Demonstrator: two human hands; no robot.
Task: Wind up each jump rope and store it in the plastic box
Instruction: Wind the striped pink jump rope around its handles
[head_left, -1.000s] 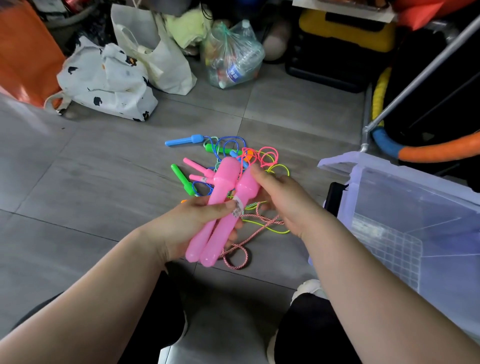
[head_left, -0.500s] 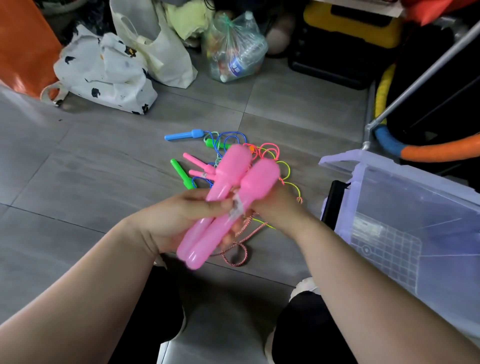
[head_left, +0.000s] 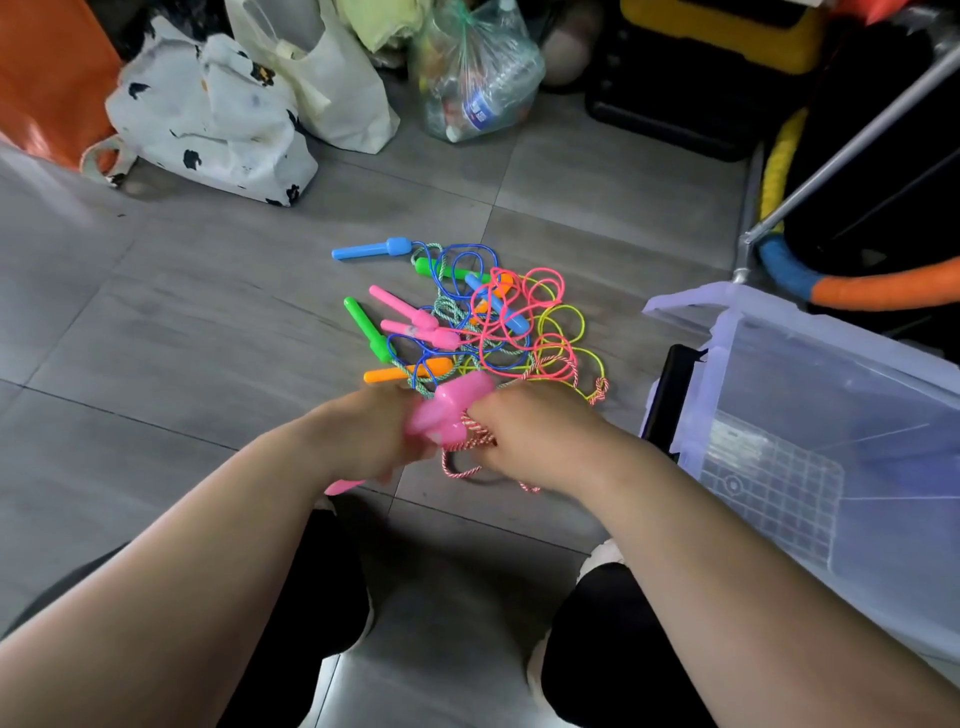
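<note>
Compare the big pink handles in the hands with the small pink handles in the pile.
The big pink handles are thick and held off the floor by the left hand; the small pink handles are slim and lie on the tiles. The big pair carries red-and-white twisted cord, worked by the right hand; the small pair has smooth pink cord. Both are pink plastic.

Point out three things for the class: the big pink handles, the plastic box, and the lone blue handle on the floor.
big pink handles (head_left: 457, 402), head view, on the wide top end.
plastic box (head_left: 722, 325), head view, on the near corner rim.
blue handle (head_left: 363, 251), head view, on the shaft's middle.
</note>
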